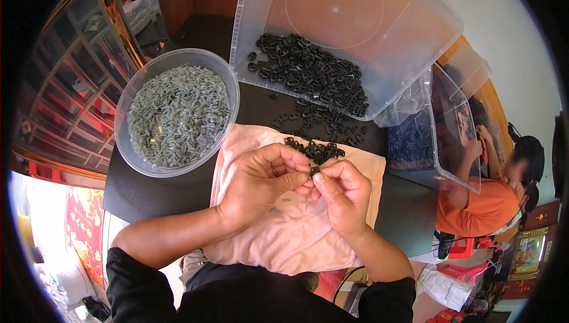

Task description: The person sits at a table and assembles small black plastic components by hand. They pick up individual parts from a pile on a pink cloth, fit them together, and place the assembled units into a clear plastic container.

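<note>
Both hands meet over a pale pink cloth (255, 246) and pinch one small black plastic piece (313, 170) between thumbs and fingertips. My left hand (261, 178) grips it from the left, and my right hand (345, 195) from the right. Its exact kind is too small to make out, and the fingers cover part of it. Just beyond the fingertips lies a small heap of similar black pieces (320, 150) on the cloth's far edge. More loose black pieces (332, 122) are scattered on the dark table behind it.
At the left stands a round clear tub (233, 95) full of small slender grey pieces (178, 115). A large translucent bin (409, 32) lies open toward me with many black pieces (314, 68) inside. Another clear box (441, 145) stands right, near a person in an orange shirt (483, 204).
</note>
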Tool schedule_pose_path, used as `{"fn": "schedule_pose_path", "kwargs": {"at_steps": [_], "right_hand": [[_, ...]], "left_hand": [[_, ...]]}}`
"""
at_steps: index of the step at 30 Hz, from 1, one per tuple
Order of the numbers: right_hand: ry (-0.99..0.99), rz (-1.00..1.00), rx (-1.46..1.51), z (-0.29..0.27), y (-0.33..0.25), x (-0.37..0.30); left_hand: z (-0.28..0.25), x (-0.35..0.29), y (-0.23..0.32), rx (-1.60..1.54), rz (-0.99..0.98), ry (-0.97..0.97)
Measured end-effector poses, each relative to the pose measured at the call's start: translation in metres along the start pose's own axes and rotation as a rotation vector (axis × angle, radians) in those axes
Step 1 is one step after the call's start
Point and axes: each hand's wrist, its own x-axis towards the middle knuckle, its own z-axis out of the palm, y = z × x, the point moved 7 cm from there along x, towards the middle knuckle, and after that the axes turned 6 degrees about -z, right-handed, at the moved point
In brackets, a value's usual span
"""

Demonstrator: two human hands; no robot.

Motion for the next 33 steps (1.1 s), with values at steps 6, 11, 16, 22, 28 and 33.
{"fn": "schedule_pose_path", "kwargs": {"at_steps": [6, 11, 16, 22, 28, 33], "right_hand": [[-0.012, 0.002, 0.01, 0.002, -0.001, 0.0], [-0.026, -0.025, -0.01, 0.003, -0.002, 0.0], [-0.031, -0.084, -0.133, 0.002, -0.001, -0.002], [-0.037, -0.212, -0.316, 0.005, -0.01, -0.002], [-0.032, -0.208, -0.397, 0.008, -0.011, -0.003], [-0.058, -0.138, -0.342, 0.002, -0.009, 0.001]], "left_hand": [[-0.002, 0.0, 0.0, -0.005, 0.016, 0.006], [0.0, -0.001, 0.002, 0.002, 0.032, 0.01], [-0.003, -0.001, 0.001, 0.036, -0.003, 0.028], [-0.004, -0.005, 0.002, 0.133, 0.051, 0.055], [-0.003, -0.007, 0.0, 0.216, 0.104, 0.087], [0.002, -0.004, 0.004, 0.33, 0.156, 0.059]]}}
